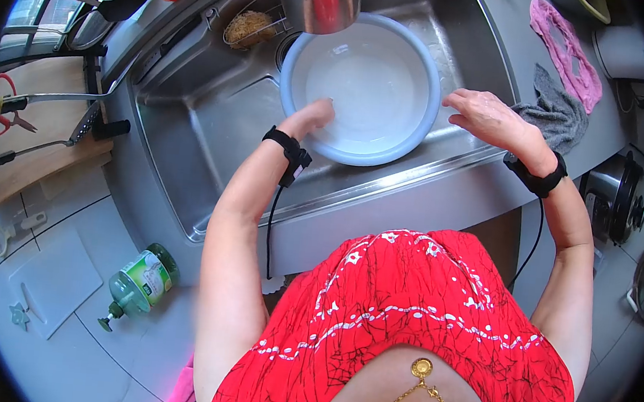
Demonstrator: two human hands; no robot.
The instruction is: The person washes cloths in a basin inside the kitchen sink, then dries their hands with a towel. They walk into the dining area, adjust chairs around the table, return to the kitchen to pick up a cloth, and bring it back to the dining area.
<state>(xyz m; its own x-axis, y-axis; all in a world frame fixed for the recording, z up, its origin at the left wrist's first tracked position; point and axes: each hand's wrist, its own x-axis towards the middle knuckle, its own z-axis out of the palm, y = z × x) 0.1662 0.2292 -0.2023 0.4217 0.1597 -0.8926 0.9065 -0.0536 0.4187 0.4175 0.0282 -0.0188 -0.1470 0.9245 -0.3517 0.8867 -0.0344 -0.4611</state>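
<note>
A round basin [436,96] with a pale blue rim and white inside stands in the steel sink, and it looks to hold clear water. My left hand [315,119] reaches over its near-left rim into the inside; its fingers point down and are mostly hidden. To the right of the basin, my right hand [489,114] hangs over the sink's edge, fingers apart and slightly bent, with nothing in them. Its fingertips are close to the rim but look apart from it. Black bands with cables are round both wrists.
A shiny metal cylinder [320,2] overhangs the basin's far edge. In the sink's corner, a wire rack holds a brown scrubber [249,29]. Grey cloth [556,110] and pink cloth [568,58] lie at right. A green pump bottle [143,279] is at left, below a wooden board [46,112].
</note>
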